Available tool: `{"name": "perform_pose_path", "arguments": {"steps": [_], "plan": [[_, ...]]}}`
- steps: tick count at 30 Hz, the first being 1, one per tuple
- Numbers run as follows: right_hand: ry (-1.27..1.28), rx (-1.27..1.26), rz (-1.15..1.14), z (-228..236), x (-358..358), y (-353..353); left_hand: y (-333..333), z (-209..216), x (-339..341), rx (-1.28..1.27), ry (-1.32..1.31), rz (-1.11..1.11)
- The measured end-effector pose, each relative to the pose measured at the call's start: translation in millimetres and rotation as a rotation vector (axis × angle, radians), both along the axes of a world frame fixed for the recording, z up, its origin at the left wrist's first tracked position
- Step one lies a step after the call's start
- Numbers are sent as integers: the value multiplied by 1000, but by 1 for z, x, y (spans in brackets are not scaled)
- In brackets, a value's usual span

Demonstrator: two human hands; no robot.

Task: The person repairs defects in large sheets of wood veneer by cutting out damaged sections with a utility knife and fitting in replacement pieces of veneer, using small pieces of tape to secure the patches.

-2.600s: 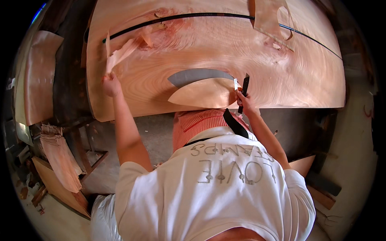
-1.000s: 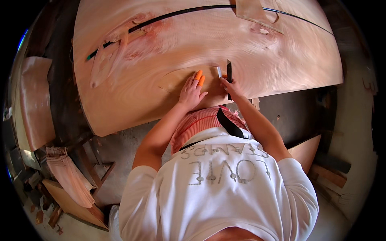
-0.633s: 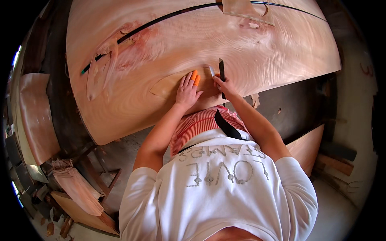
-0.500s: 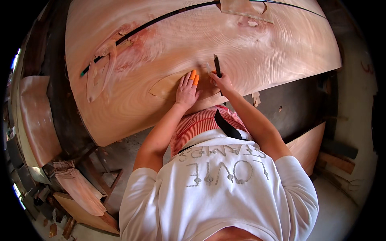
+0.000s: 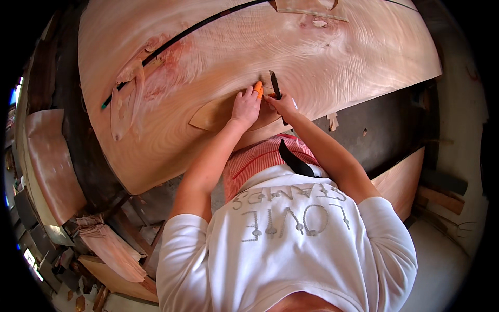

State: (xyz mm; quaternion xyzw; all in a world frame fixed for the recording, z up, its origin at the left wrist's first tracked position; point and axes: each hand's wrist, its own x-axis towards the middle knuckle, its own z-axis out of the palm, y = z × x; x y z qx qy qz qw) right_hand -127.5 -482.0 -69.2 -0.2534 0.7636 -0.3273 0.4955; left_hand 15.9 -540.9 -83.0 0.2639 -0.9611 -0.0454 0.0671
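Observation:
A large pale veneer sheet (image 5: 332, 62) with swirling grain spreads before me. On its near part lies a pointed, darker veneer piece (image 5: 207, 115), partly under my left hand (image 5: 246, 108). Orange finger covers are on that hand; its fingers are bent and drawn together, and whatever they pinch is hidden. Close beside it, fingertips almost meeting, my right hand (image 5: 282, 105) is closed round a long black flat blade-like tool (image 5: 274, 83), angled tip pointing away. A small whitish end sticks out by the right hand's outer edge; its kind is unclear.
A dark flexible strip (image 5: 192, 29) curves across the sheet's far side. Torn veneer scraps (image 5: 125, 106) lie at left, and a cut veneer offcut (image 5: 312, 9) at the far edge. More veneer sheets (image 5: 54, 161) stand on the left, with a board (image 5: 400, 182) at right.
My left hand has gone from lying flat to bent fingers, moving up toward the right hand's fingertips. The pale slim tool before the right hand no longer points forward. The view has shifted slightly.

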Motion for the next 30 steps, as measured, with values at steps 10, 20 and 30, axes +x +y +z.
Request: {"name": "perform_pose_path", "arguments": {"steps": [10, 20, 30], "plan": [[74, 22, 482, 14, -82, -6, -2, -2, 14, 47, 118, 9], [-491, -42, 330, 11, 15, 15, 37, 1, 145, 132, 294, 276], [-161, -196, 689, 1, 137, -52, 50, 6, 186, 94, 296, 554]]}}
